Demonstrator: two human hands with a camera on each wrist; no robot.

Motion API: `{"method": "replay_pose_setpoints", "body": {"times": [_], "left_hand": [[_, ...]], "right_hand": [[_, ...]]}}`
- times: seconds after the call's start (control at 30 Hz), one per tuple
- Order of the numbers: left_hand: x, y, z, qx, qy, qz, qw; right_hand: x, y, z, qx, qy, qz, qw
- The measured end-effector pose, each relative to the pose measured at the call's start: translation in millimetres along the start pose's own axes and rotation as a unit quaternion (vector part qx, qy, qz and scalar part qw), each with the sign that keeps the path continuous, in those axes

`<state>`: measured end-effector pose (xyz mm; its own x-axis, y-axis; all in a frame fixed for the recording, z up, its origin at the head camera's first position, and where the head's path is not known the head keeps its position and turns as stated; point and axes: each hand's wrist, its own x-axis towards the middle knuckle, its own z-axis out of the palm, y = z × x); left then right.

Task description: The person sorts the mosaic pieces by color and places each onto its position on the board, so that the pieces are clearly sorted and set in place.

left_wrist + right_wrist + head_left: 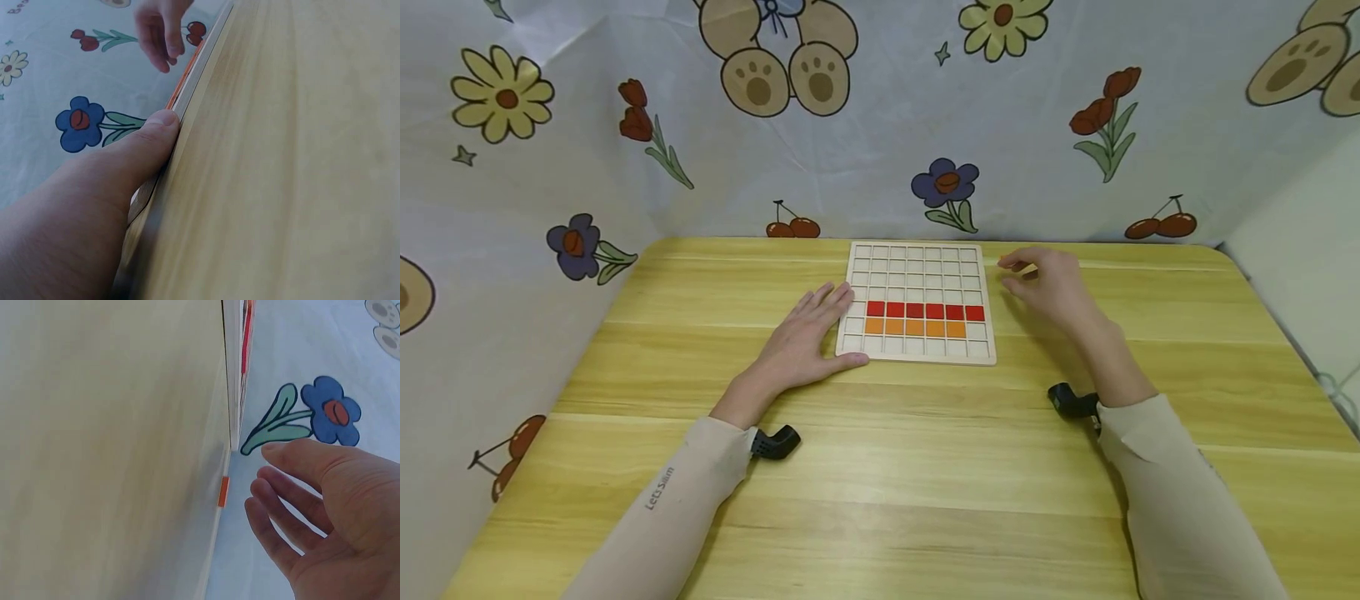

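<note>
A pale wooden grid board (917, 282) lies on the table, with a row of red square tiles (914, 310) and below it a row of orange tiles (914, 327). My left hand (808, 337) rests along the board's left side, fingers spread at the edge and thumb at the lower left corner. Off the board's upper right, my right hand (1048, 287) hovers with its thumb and fingertips apart. Just beyond those fingertips, a loose orange tile (223, 491) lies on the tabletop in the right wrist view.
The wooden table (925, 483) ends at the back against a patterned cloth (865, 167). Black wrist cameras (775, 442) stick out from both sleeves, close over the tabletop. A white wall (1300, 225) stands beyond the table's right side.
</note>
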<state>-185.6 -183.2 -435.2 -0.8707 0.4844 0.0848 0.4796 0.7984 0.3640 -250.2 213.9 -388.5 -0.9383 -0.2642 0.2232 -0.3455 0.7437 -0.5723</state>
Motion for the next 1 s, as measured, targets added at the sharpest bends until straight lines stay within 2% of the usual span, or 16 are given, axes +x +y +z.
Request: {"method": "replay_pose_setpoints", "body": {"times": [0.17,0.4,0.7,0.87,1.0], "left_hand": [[0.4,1.5,-0.6,-0.002,0.000,0.000,1.0000],[1.4,2.5,0.5,-0.003,-0.004,0.000,1.0000],[1.1,2.6,-0.7,0.001,-0.003,-0.003,1.0000],[0.5,0.8,0.5,0.003,-0.006,-0.007,1.0000],[-0.4,0.7,1.0,0.000,-0.006,-0.011,0.9999]], "right_hand": [[7.3,7.8,-4.7,-0.017,0.001,0.024,0.9996],[16.2,19.6,-8.8,-0.042,-0.029,0.056,0.9971],[21.6,25.8,-5.9,-0.006,-0.038,0.032,0.9988],[22.5,26.9,-2.4,-0.011,-0.032,0.018,0.9993],[21.5,26.4,-1.3,-0.018,-0.043,0.017,0.9988]]}}
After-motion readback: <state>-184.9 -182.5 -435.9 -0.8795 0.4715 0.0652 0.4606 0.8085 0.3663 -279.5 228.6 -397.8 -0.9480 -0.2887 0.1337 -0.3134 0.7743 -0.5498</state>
